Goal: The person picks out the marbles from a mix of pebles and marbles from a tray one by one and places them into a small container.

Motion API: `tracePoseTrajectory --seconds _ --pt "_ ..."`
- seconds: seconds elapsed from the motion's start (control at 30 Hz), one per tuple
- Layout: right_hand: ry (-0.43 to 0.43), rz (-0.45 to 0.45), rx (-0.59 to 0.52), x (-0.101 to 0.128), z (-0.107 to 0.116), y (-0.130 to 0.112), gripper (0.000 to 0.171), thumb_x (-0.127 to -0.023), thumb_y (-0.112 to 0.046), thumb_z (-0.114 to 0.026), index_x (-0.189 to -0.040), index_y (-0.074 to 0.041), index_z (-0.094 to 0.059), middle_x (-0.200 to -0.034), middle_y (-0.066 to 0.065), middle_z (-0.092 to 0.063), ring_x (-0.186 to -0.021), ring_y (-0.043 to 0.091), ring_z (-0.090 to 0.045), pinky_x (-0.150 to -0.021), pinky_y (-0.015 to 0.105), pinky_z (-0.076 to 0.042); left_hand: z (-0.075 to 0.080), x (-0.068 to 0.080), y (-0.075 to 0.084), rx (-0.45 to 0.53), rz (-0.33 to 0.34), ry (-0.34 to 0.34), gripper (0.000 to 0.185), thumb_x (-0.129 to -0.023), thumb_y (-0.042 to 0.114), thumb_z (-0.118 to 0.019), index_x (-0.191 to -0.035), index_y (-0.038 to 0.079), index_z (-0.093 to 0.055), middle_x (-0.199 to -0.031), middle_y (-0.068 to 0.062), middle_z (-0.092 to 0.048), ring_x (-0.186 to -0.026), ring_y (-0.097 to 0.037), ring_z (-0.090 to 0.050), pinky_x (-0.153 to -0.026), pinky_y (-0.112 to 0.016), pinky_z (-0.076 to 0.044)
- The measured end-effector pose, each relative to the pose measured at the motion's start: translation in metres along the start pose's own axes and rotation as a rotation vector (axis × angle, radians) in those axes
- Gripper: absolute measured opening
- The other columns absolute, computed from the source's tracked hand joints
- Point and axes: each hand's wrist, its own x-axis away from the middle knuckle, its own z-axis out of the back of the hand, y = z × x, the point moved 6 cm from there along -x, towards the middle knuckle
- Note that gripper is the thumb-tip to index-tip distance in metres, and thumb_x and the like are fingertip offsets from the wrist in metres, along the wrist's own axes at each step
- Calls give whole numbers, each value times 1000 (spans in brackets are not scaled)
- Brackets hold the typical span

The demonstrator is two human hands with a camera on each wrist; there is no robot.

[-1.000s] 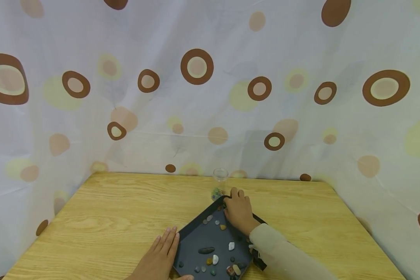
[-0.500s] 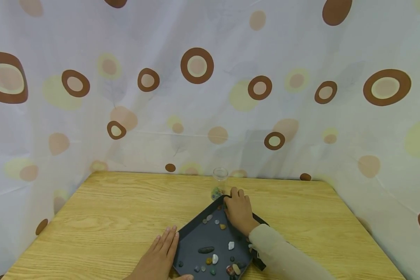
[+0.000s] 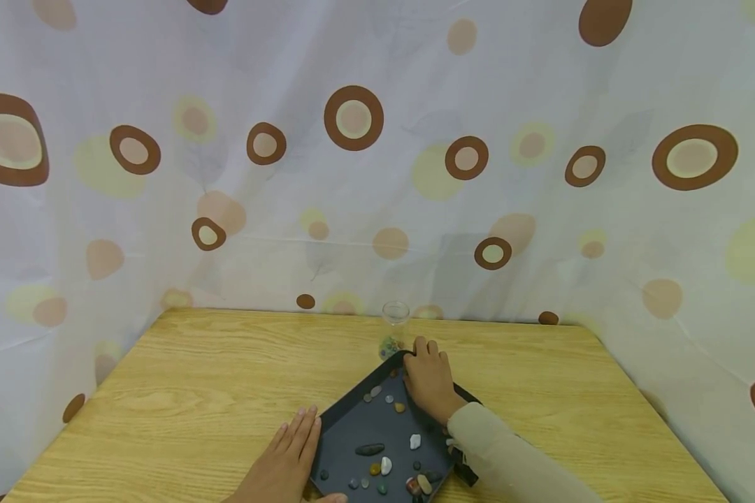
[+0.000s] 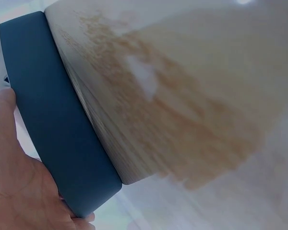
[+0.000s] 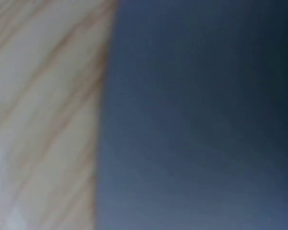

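Note:
A dark blue-grey tray [image 3: 346, 429] with low walls lies turned cornerwise at the near middle of the wooden table, loose pebbles on its floor. My left hand [image 3: 283, 454] rests along its left outer wall, fingers straight, with the thumb near the front corner. In the left wrist view that hand [image 4: 24, 182] touches the dark wall [image 4: 57, 110]. At the far corner my right hand [image 3: 430, 381] grips the rim, its fingers curled over the wall. Among the pebbles are a long dark stone [image 3: 370, 449], a white stone [image 3: 415, 441] and a brown one [image 3: 375, 469].
A clear glass jar [image 3: 395, 328] with small colourful stones at its bottom stands just behind the tray's far corner. The wood-grain table [image 3: 182, 391] spreads to both sides. A white curtain [image 3: 352, 195] with brown and yellow dots hangs behind and at the sides.

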Motion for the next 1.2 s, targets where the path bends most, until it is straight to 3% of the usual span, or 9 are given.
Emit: tracePoseTrajectory --seconds 0.2,0.33,0.57,0.73,1.03,1.2 --pt "-103 -6 -109 1 9 -1 17 -82 -14 -75 -68 -13 -64 -102 10 -53 -88 26 -48 -63 38 -43 -1 1 -1 -12 -6 1 100 -85 75 -45 -144 -5 -38 -153 -21 -29 -140 -38 -29 -109 -52 -33" --pt "-143 19 -167 -3 25 -3 12 -82 -19 -77 -74 -14 -69 -118 15 -56 -102 35 -53 -70 46 -50 2 2 0 -11 -5 20 99 -85 74 -46 -144 -5 -39 -152 -21 -31 -139 -38 -31 -109 -51 -34" --pt "-21 43 -281 -21 71 -2 11 -81 -19 -78 -80 -14 -68 -121 17 -56 -105 37 -53 -74 49 -51 3 2 0 -19 -8 34 99 -84 75 -45 -144 -5 -39 -152 -21 -31 -139 -38 -32 -108 -50 -35" --pt "85 22 -340 -39 91 8 10 -82 -16 -77 -86 -11 -70 -118 17 -57 -101 36 -54 -74 47 -51 3 1 0 -4 -4 20 100 -85 75 -44 -145 -5 -37 -153 -21 -29 -140 -38 -30 -109 -51 -33" --pt "206 -30 -378 -60 86 21 10 -87 -13 -72 -94 -7 -69 -116 16 -58 -100 35 -53 -79 46 -50 1 1 -1 -38 -22 27 99 -85 75 -43 -144 -4 -39 -152 -21 -31 -139 -37 -31 -108 -50 -35" --pt "206 -38 -370 -68 74 22 10 -89 -14 -70 -96 -8 -70 -113 14 -59 -101 34 -54 -81 45 -50 2 1 0 -48 -27 30 98 -85 75 -44 -144 -4 -40 -152 -20 -32 -139 -37 -32 -108 -50 -36"
